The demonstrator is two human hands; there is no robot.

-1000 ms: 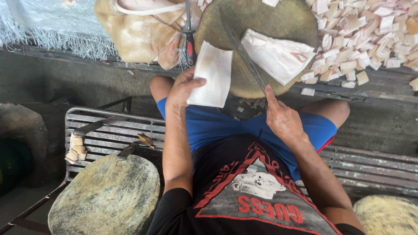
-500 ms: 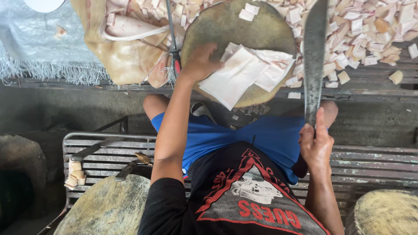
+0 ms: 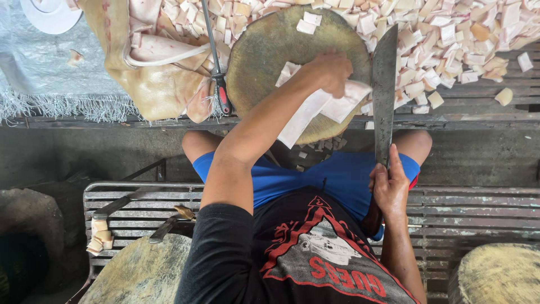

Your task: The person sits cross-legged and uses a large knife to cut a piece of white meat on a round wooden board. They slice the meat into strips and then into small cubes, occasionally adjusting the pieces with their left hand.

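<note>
- The left hand [image 3: 332, 70] presses down on a pale slab [image 3: 315, 110] lying across the round chopping block [image 3: 264, 50], fingers curled over the slab's far end.
- The right hand [image 3: 389, 186] is closed around the handle of a cleaver [image 3: 385, 84] (blade upright, just beside the slab's right edge).
- Cut white cubes [image 3: 450, 34] are heaped beyond the block.

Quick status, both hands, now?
Left hand: closed on the pale white flat slab lying on the round wooden chopping block.
Right hand: closed on the long steel cleaver.
</note>
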